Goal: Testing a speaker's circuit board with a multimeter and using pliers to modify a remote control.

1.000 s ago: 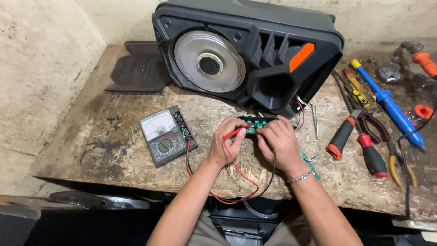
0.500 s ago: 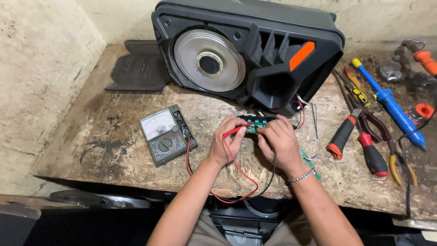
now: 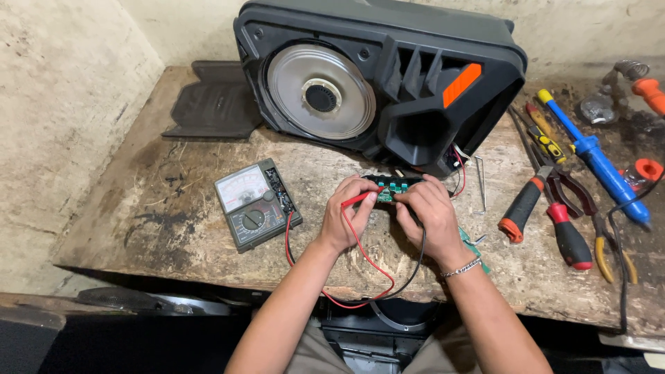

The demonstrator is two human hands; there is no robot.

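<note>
**Two Hands Test a Little Green Board**

Closest to the person, a red wire (image 3: 360, 266) and a black wire (image 3: 414, 266) loop off the edge of the wooden table (image 3: 138, 235) and come back up to the hands.

The left hand (image 3: 346, 215) pinches the red probe (image 3: 355, 201) between its fingers. The tip of the probe points at the small green circuit board (image 3: 390, 188). The right hand (image 3: 431, 211) is curled over the board and presses on it. The black wire runs in under this hand, so it looks like it holds the black probe, but that probe is hidden. The board lies on the table between the two hands, just in front of the big black speaker box (image 3: 381, 76).

To the left sits a grey meter (image 3: 256, 203) with a dial. To the right lie pliers (image 3: 547, 208), screwdrivers and a blue tool (image 3: 596, 163).

It looks like the testing step is going on now. A good next move would need both tips held very still on tiny spots, and a look over at the meter's needle.
</note>
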